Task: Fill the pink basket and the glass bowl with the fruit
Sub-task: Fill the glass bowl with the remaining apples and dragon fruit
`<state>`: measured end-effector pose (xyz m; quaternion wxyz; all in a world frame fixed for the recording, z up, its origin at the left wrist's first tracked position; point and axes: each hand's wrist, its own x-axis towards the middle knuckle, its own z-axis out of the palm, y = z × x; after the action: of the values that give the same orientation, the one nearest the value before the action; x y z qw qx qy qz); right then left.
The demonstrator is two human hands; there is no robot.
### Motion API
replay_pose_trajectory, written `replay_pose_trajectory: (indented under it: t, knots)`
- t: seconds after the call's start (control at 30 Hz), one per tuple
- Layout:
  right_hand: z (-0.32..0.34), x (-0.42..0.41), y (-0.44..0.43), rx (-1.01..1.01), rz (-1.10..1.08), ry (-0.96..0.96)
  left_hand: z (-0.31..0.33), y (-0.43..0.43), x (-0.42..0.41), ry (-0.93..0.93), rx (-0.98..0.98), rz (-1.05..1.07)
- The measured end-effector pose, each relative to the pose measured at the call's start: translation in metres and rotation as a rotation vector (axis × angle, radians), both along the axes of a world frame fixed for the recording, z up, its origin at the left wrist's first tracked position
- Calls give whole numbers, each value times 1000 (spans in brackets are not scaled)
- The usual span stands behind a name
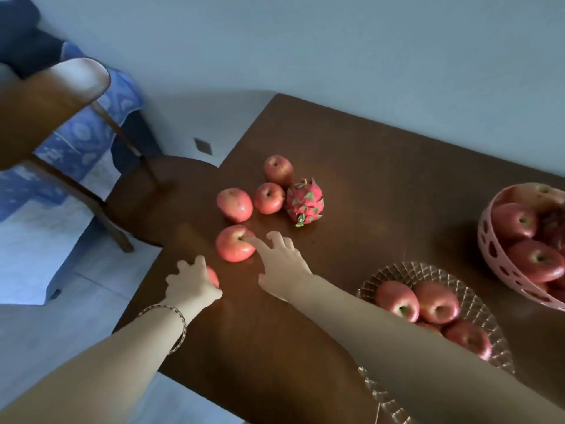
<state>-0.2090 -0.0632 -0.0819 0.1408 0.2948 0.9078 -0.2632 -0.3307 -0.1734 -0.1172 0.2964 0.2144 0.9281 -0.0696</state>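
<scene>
On the brown table lie three red apples (269, 198) in a cluster, with a pink dragon fruit (304, 201) at their right. A nearer apple (234, 244) sits alone; the fingertips of my right hand (282, 260) touch its top, fingers spread. My left hand (191, 284) is closed over another red apple (213, 276) near the table's left edge, mostly hiding it. The glass bowl (477, 304) at lower right holds several apples. The pink basket (501, 270) at the far right holds several apples too.
The wooden table (382, 179) has its left edge close to my left hand. A wooden chair (55, 123) stands to the left on a pale floor, with blue patterned cloth behind it. A wall runs behind the table.
</scene>
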Motion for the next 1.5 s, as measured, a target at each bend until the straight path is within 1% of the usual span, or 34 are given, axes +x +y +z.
replay_pose_trajectory:
  t: [0.1,0.17,0.27,0.37,0.47,0.53,0.63,0.7,0.83,0.93,1.03,1.13,1.27,1.37,1.5]
  knots:
    - [-17,-43,0,46,33,-84,-2,-3,-1,0,21,-53]
    - [-29,-61,0,15,2,-97,-1,-5,-3,-2,33,-79]
    - [-36,-73,1,-85,-106,-21,0,-8,-4,-36,83,-65]
    - [-32,-63,2,-98,-129,9,5,-10,1,-45,156,-53]
    - [-22,-26,7,-117,-248,52,14,-6,19,-72,269,-74]
    - [-6,9,13,-119,-379,132,22,2,35,-92,336,-124]
    - [21,66,24,-71,-503,247,35,23,61,-96,439,-195]
    - [37,102,33,-16,-542,301,45,41,76,-110,519,-230]
    - [49,163,45,62,-585,290,63,75,106,-147,647,-307]
    - [36,187,42,130,-523,203,68,89,123,-154,702,-317]
    - [17,193,30,157,-366,94,69,90,138,-150,731,-327]
    - [-2,199,20,279,-191,110,71,83,152,-136,728,-352]
    - [-1,217,13,201,-112,45,71,68,166,-121,707,-386]
    - [1,229,15,225,-8,-61,68,59,176,-124,673,-393]
    - [-4,239,14,255,102,-62,66,49,189,-126,635,-404]
